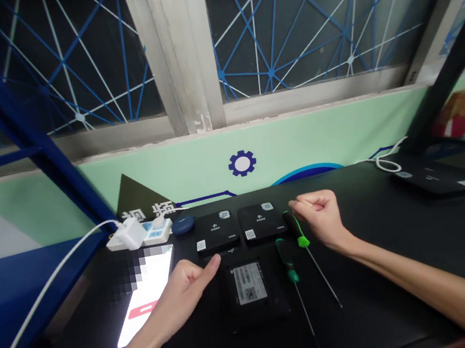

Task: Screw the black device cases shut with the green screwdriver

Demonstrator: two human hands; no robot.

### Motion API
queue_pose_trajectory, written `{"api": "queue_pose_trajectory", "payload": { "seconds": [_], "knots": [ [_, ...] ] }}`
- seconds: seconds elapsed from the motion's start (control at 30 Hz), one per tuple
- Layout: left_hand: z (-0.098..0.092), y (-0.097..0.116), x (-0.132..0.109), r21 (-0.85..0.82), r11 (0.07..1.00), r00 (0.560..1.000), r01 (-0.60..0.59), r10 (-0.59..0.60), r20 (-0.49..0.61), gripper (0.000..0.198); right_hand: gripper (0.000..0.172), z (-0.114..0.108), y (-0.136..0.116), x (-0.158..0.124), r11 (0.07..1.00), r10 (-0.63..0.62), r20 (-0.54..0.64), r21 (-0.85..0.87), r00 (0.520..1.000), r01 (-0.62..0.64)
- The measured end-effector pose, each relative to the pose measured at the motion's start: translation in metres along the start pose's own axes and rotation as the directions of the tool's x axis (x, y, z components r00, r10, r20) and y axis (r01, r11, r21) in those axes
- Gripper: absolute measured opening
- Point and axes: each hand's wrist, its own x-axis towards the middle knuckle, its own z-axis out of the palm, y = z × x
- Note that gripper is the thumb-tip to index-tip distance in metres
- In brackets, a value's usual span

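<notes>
My left hand point(190, 282) is closed above the table, thumb stretched out to the right, with nothing showing in it. It is between a lit phone point(159, 281) and a black box lying label side up point(233, 310). My right hand point(322, 215) makes a fist with nothing visible inside. Just left of it lies a screwdriver with a black and bright green handle point(298, 231). A second screwdriver, dark green point(287, 260), lies beside it, its shaft also pointing toward me. Behind the labelled box, two black set-top boxes point(213, 232) point(261, 222) sit side by side.
At the back left are a white power strip point(159, 232) with a white charger point(132, 233) in it and a dark blue rounded case point(183, 225). A flat black device point(432, 179) with a white cable point(389, 162) lies at the right. A green wall stands behind the black table.
</notes>
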Motion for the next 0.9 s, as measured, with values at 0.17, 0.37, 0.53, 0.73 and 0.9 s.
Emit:
{"api": "queue_pose_trajectory", "payload": {
  "seconds": [0.17, 0.37, 0.53, 0.73, 0.9],
  "knots": [
    [0.000, -0.002, -0.001, -0.015, 0.998, 0.998, -0.064, 0.064, -0.012, 0.065, 0.045, -0.009, 0.005, 0.018, 0.986, 0.054, 0.137, -0.164, 0.989, -0.031],
    [-0.001, -0.008, -0.001, 0.013, 0.993, 0.992, -0.118, 0.118, -0.042, 0.056, 0.040, -0.021, 0.002, 0.030, 0.747, 0.294, 0.377, -0.664, 0.878, 0.035],
    [0.000, -0.012, 0.002, 0.083, 0.990, 0.991, -0.114, 0.119, -0.055, 0.053, 0.037, -0.029, 0.006, 0.033, 0.684, 0.467, 0.501, -0.727, 0.729, 0.062],
    [0.000, -0.010, 0.004, 0.103, 0.990, 0.995, -0.098, 0.099, 0.000, 0.055, 0.037, -0.029, 0.014, 0.031, 0.745, 0.477, 0.559, -0.666, 0.678, 0.025],
    [0.000, -0.011, 0.003, 0.143, 0.985, 0.995, -0.096, 0.092, 0.033, 0.055, 0.038, -0.030, 0.017, 0.032, 0.751, 0.520, 0.511, -0.655, 0.685, -0.081]
  ]
}}
